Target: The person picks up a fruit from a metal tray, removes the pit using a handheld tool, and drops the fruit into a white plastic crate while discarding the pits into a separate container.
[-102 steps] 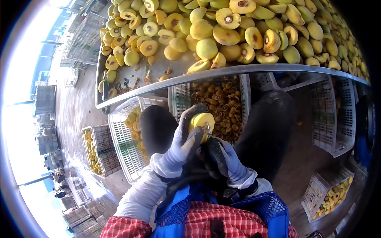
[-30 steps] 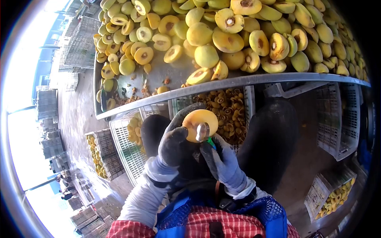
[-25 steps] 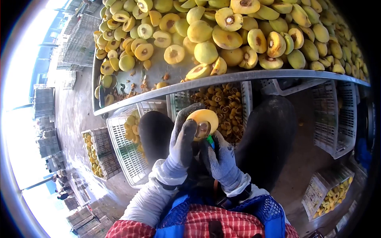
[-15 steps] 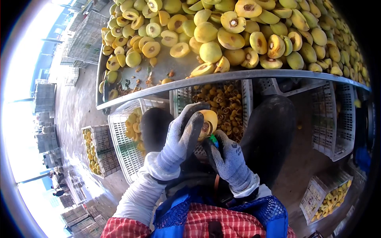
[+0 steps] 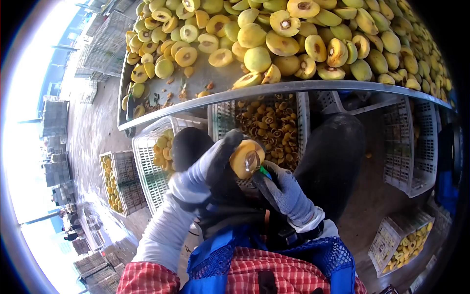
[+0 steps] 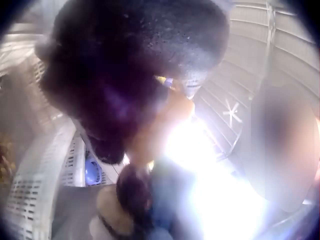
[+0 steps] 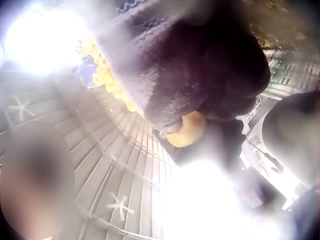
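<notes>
Under the far steel surface (image 5: 274, 90), the left hand (image 5: 208, 169) is gripping a fruit half (image 5: 243, 159), the right hand (image 5: 284, 191) is clenching a pitting tool (image 5: 254, 164); slipping could cut the glove.

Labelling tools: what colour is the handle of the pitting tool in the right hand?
Green handle, just visible beside the fruit half; head view shows it best.

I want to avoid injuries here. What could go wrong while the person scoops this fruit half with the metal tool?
1. The left hand grips the fruit half right where the metal scoop digs in; a slip could hurt the gloved fingers.
2. The right hand works above the person's knees, so the fruit might drop beside the crate of pits.
</notes>
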